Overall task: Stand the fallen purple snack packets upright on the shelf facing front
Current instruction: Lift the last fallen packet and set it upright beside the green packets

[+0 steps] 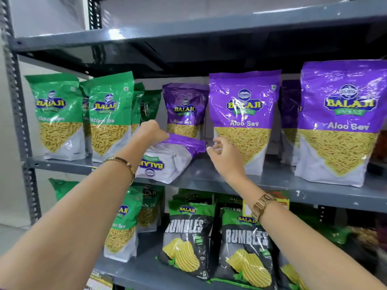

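A fallen purple and white snack packet (pixel 167 158) lies on its back on the grey shelf (pixel 209 176), its top edge pointing to the rear and its logo upside down to me. My left hand (pixel 151 132) grips the packet's purple top edge at its left corner. Just off the packet's right corner hovers my right hand (pixel 223 150), fingers apart and holding nothing. Three purple packets stand upright facing front: one at the back (pixel 185 110), one in the middle (pixel 244 118), one at the right (pixel 339 124).
Green packets (pixel 60 116) stand upright at the left end of the same shelf. The shelf above (pixel 188 36) hangs low over the packets. On the shelf below stand black chip bags (pixel 186 237) and more green packets. A perforated metal upright (pixel 18 122) bounds the left side.
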Demonstrator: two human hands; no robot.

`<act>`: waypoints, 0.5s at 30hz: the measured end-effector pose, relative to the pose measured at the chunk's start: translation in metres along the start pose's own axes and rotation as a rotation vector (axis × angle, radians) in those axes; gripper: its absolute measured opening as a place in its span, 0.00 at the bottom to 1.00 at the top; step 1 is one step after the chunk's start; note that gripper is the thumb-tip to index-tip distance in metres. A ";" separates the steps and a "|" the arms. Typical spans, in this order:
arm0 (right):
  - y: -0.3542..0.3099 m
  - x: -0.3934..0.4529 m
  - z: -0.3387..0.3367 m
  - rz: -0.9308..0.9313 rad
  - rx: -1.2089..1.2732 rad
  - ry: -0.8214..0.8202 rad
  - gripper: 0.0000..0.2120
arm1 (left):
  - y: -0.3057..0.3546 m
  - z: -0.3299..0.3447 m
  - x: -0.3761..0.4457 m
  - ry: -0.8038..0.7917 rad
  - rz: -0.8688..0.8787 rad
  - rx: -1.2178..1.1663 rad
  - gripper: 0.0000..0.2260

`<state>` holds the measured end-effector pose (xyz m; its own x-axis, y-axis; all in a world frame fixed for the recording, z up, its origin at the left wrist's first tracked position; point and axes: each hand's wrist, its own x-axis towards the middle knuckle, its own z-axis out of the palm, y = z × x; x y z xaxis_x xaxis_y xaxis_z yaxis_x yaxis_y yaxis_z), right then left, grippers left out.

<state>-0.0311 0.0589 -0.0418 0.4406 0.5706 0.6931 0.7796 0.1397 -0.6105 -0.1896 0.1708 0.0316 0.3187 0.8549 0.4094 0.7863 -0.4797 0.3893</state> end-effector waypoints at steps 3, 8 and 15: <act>-0.015 0.001 0.027 0.121 -0.018 -0.067 0.19 | -0.027 0.002 0.010 -0.078 -0.020 -0.024 0.13; -0.034 0.012 0.065 0.429 -0.061 -0.139 0.19 | -0.063 0.001 0.023 -0.380 -0.091 -0.220 0.18; -0.036 0.030 0.099 0.726 0.311 -0.061 0.22 | -0.096 0.031 0.042 -0.706 -0.178 -0.870 0.12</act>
<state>-0.0894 0.1511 -0.0367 0.7593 0.6476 0.0640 0.1428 -0.0698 -0.9873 -0.2355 0.2588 -0.0144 0.6830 0.7129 -0.1589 0.3037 -0.0793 0.9495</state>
